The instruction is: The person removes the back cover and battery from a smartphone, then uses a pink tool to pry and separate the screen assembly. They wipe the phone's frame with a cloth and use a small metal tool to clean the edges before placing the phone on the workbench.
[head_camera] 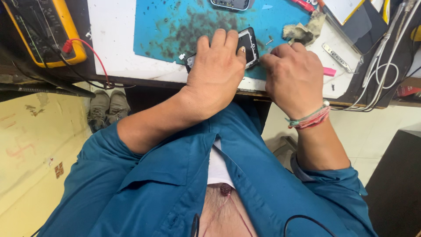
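Two bare hands work at the near edge of a white workbench (pixel 114 39), seen from above. The left hand (pixel 217 70) lies palm-down with fingers spread flat over a dark phone (pixel 247 44), pressing it onto a stained blue work mat (pixel 175 24). The phone rests at the mat's near edge, tilted, with only its right end and a left corner visible past the fingers. The right hand (pixel 294 77) is curled closed just beside the phone's right end; whatever its fingertips pinch is hidden, so the grip cannot be confirmed. A braided wristband (pixel 309 119) circles the right wrist.

A yellow multimeter (pixel 44 30) sits at the far left, with a red lead (pixel 90 52) running from it along the bench. A crumpled grey rag (pixel 302 30) lies beyond the right hand, and a small pink item (pixel 329 71) lies to its right. A second phone (pixel 230 4) lies at the mat's far edge. White cables (pixel 381 70) hang at the right side.
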